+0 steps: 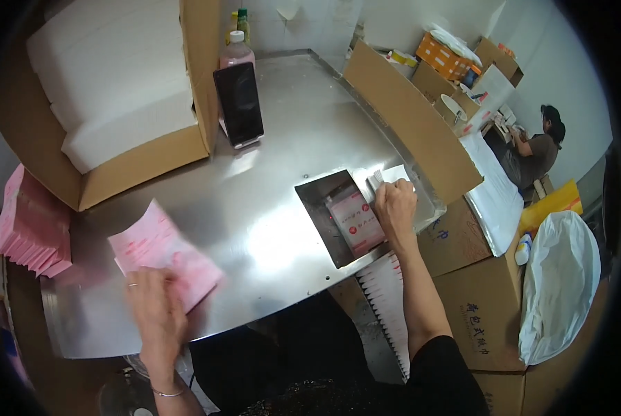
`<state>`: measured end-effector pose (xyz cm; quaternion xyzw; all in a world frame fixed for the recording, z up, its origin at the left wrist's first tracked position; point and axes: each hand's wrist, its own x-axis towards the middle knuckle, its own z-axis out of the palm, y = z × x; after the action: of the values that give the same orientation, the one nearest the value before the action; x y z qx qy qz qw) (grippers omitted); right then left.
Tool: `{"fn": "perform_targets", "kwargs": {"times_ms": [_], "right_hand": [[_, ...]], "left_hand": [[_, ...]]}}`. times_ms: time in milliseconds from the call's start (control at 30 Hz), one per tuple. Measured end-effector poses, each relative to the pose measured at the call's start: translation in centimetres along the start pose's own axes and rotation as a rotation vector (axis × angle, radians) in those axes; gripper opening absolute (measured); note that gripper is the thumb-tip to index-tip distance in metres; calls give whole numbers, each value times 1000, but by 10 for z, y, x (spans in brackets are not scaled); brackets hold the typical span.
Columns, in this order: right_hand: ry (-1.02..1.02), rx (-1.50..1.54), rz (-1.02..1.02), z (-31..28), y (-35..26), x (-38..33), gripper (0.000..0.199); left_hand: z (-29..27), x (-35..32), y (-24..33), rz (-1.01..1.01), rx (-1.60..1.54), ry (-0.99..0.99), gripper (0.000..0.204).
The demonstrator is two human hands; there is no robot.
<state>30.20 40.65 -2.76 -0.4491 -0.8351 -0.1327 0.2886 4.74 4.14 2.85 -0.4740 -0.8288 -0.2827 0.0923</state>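
Note:
My left hand (154, 305) is closed on the near edge of a pink printed packet (168, 253), which looks flat and slightly blurred above the left part of the metal table (255, 208). At the table's right side my right hand (397, 208) is closed, its fingers pinching a small stack of white folded tissues (386, 177). Just left of that hand, a rectangular opening (317, 215) is cut in the tabletop. Another pink and white printed packet (355, 218) lies inside it. My fingertips on the right are partly hidden by the back of the hand.
A cardboard box (144, 163) of white tissue stacks stands at far left, beside piled pink packets (36, 222). A phone (239, 104) leans on a bottle (237, 48). Cartons (477, 312) and a white plastic bag (560, 284) are at right. Another person (539, 142) sits beyond.

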Motion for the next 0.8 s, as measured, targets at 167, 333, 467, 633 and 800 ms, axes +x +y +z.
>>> {"fn": "perform_targets", "kwargs": {"times_ms": [167, 333, 467, 633, 800], "right_hand": [[97, 104, -85, 2, 11, -3, 19], [119, 572, -458, -28, -78, -48, 44], [-86, 509, -800, -65, -142, -104, 31], [-408, 356, -652, -53, -172, -54, 26], [-129, 373, -121, -55, -99, -23, 36]], "left_hand": [[75, 6, 53, 372, -403, -213, 30], [93, 6, 68, 421, -390, -141, 44], [84, 4, 53, 306, -84, -145, 71], [92, 7, 79, 179, -8, -82, 81], [88, 6, 59, 287, 20, -127, 56]]}}
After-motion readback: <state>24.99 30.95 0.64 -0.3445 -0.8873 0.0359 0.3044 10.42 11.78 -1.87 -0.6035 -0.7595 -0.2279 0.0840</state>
